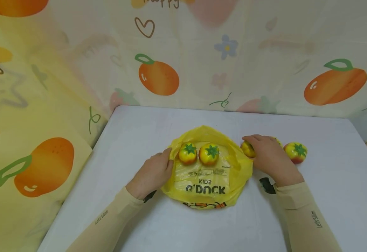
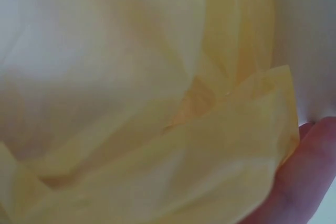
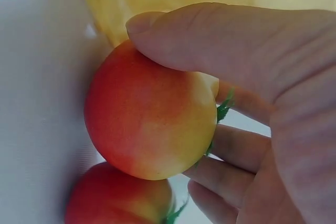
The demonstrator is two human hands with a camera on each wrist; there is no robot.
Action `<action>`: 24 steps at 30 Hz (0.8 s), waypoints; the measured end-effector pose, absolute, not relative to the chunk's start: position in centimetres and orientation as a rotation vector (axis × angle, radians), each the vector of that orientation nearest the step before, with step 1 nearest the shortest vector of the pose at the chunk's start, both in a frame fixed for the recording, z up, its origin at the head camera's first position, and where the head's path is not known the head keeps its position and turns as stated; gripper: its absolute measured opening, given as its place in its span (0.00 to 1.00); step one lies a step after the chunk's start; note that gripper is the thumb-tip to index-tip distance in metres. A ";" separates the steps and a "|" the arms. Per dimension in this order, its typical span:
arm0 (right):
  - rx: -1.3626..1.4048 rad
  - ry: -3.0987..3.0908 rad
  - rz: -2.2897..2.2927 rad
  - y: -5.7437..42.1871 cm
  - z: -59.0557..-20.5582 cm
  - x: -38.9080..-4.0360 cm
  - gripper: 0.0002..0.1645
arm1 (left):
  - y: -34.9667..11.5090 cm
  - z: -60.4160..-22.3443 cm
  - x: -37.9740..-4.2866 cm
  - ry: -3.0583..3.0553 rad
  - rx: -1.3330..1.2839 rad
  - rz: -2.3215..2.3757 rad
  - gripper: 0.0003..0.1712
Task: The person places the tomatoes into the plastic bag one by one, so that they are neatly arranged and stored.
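A yellow plastic bag with dark print lies spread open on the white table, its rim standing up. Two yellow-and-red tomatoes with green leafy tops rest inside it. At the bag's left rim my left hand pinches the thin plastic, and the left wrist view shows the bag filling most of the picture. Just right of the bag, my right hand holds another tomato, thumb on one side and fingers on the other. Next to it is a further tomato.
One tomato sits on the table right of my right hand, and part of another shows behind that hand. A fruit-patterned cloth hangs behind the white table and along its left side.
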State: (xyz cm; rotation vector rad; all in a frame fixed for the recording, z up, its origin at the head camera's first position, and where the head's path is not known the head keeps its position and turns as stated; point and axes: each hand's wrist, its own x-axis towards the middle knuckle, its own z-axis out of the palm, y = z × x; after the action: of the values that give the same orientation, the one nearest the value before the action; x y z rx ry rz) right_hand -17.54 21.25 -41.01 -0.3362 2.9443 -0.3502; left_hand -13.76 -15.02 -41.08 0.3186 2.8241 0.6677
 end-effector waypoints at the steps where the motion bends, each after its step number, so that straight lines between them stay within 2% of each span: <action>1: -0.341 2.949 -0.349 21.2 -40.9 -17.6 0.38 | -15.0 -41.1 -13.8 2.823 0.318 0.672 0.32; 24: -0.412 3.100 -0.581 22.8 -36.7 -15.5 0.41 | -15.1 -41.3 -13.7 2.803 0.285 0.691 0.33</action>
State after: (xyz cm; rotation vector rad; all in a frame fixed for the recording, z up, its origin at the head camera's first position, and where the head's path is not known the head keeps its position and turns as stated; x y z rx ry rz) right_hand -15.55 22.82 -36.75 -0.4116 3.1000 -0.5805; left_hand -13.67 -15.08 -41.28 0.2848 2.8028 0.6906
